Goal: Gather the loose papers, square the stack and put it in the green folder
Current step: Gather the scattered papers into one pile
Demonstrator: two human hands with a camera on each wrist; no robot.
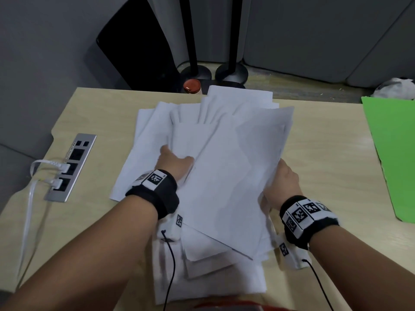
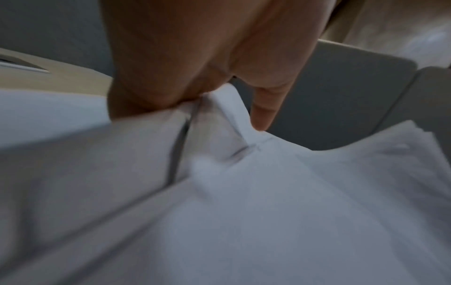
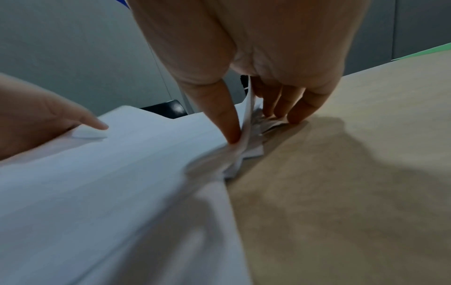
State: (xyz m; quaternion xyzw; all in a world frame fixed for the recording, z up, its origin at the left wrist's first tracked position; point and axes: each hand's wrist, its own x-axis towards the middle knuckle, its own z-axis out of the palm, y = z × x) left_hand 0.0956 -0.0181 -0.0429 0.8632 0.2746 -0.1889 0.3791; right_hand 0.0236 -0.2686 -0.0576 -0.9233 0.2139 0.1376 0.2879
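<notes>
Pinching an askew, fanned white papers (image 1: 224, 176) heap: left hand (image 1: 175, 164), right hand (image 1: 283, 185).

Fanned white papers (image 1: 224, 158), maybe lifted; green folder (image 1: 395, 153) apart.

We see a light wood desk (image 1: 96, 113) with grey partition panels (image 1: 314, 30) behind it, two black round-based poles (image 1: 232, 72) just past its far edge, and a metal socket strip (image 1: 70, 167) set into its left side.
</notes>
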